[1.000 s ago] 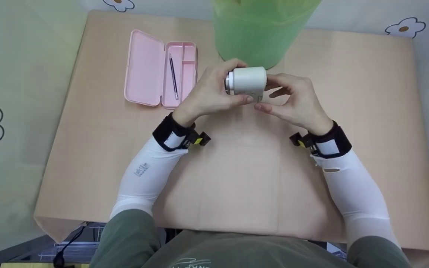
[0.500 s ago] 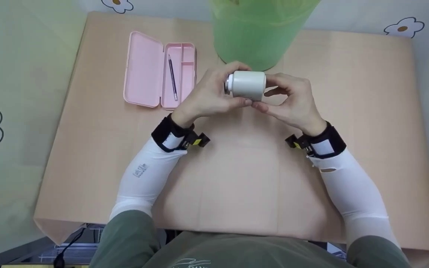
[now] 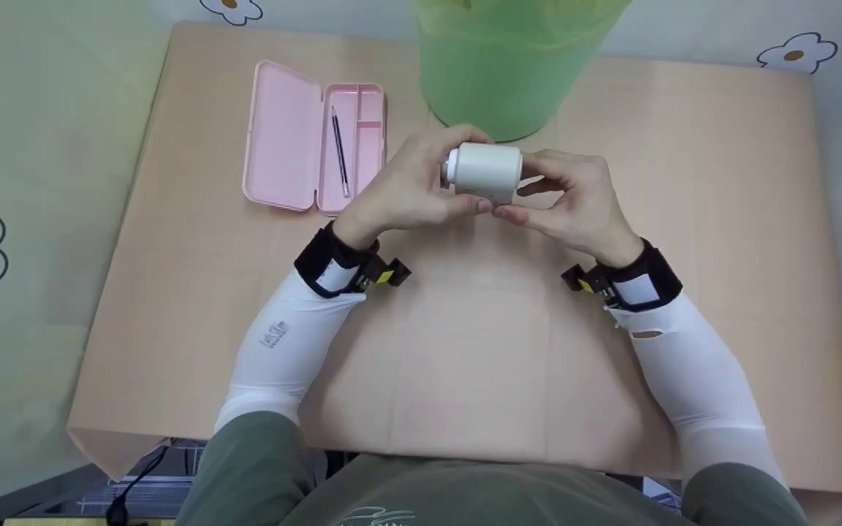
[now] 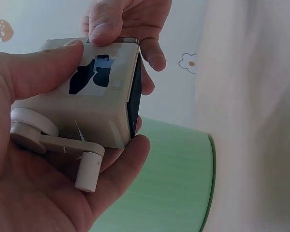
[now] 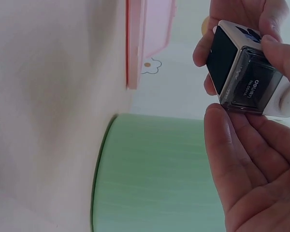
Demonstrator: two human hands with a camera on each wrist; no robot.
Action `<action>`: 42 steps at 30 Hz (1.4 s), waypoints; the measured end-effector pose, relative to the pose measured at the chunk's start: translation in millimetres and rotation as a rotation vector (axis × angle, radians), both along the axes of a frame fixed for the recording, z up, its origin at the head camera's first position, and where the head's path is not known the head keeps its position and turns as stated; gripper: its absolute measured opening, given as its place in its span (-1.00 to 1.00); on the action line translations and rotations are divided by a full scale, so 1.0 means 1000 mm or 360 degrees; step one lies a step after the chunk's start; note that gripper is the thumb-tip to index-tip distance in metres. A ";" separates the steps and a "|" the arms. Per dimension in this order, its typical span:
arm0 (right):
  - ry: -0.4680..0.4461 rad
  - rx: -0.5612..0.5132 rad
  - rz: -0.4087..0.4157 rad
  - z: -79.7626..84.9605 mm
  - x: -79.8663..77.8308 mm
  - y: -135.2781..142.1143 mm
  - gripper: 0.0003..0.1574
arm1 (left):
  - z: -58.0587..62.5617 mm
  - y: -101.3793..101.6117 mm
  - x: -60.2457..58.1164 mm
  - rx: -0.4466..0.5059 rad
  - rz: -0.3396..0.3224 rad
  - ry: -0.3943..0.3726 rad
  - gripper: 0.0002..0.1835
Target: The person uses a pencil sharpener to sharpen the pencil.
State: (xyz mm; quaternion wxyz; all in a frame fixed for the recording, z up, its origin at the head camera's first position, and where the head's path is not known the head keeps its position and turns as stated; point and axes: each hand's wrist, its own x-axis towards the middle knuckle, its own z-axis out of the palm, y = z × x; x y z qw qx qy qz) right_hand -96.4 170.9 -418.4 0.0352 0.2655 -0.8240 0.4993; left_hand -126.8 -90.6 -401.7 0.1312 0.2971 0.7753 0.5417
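Observation:
My left hand [image 3: 417, 179] grips a cream pencil sharpener [image 3: 489, 172] above the table, its thumb on the face with a dark picture. In the left wrist view the crank handle [image 4: 89, 171] hangs over the left palm. My right hand [image 3: 574, 193] holds the sharpener's other end between thumb and fingers. The right wrist view shows its clear shavings drawer [image 5: 251, 84], with the right thumb [image 5: 282, 55] at its upper edge and the fingers [image 5: 220, 135] just below. A dark base panel [image 5: 222, 55] faces outward beside the drawer.
A green bin [image 3: 498, 80] with a yellowish liner stands just behind the hands. Left of it lies an open pink pencil case [image 3: 286, 139] with a pencil [image 3: 340, 152] inside. A beige cloth [image 3: 479, 351] covers the table.
The sharpener has turned a little in the hands and come slightly nearer the body. My right hand has shifted slightly left; the left keeps its grip.

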 end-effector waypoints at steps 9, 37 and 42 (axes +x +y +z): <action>0.0036 0.0062 0.0011 0.001 -0.001 0.002 -0.43 | -0.004 0.002 -0.001 0.0011 -0.0022 0.0015 -0.38; 0.0042 0.0034 -0.0025 0.005 0.000 0.009 -0.51 | -0.003 0.011 0.001 -0.0004 0.0003 0.0047 -0.37; -0.0003 -0.0023 0.0020 0.006 -0.001 0.011 -0.47 | -0.004 0.011 0.000 0.0023 -0.0033 0.0050 -0.36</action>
